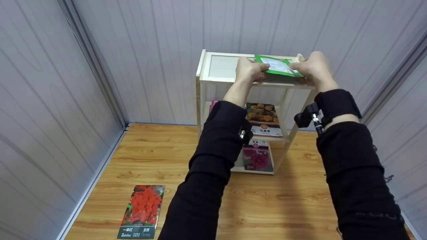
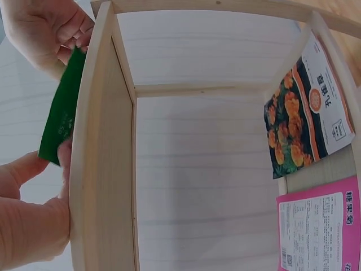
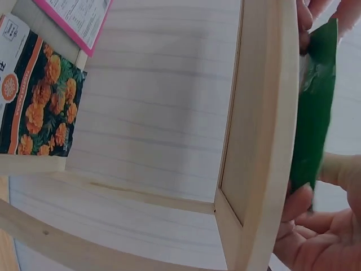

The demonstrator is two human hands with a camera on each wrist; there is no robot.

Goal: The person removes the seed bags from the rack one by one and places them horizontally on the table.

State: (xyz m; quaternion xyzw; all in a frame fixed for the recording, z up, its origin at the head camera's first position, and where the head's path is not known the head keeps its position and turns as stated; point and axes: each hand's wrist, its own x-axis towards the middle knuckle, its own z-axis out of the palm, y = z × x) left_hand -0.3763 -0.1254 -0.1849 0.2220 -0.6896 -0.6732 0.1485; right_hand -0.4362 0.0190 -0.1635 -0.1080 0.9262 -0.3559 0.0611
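In the head view, a green seed packet (image 1: 276,65) with a white label lies over the right part of the top shelf (image 1: 223,66) of a small pale wooden rack. My left hand (image 1: 248,70) pinches its left end, thumb on top. At the opposite end, my right hand (image 1: 315,68) pinches it the same way. From the left wrist view, the packet (image 2: 63,110) appears nearly edge-on beside the shelf's front rail, my left hand (image 2: 28,220) at the lower end. The right wrist view shows the packet's green side (image 3: 316,107) and my right hand (image 3: 333,231) below.
A marigold packet (image 1: 263,116) and a pink-edged packet (image 2: 316,226) lie on the middle shelf. Lower down is a packet with a magenta flower (image 1: 257,158). A red-flower packet (image 1: 141,208) lies on the wooden floor, front left. Panel walls (image 1: 160,60) enclose the rack.
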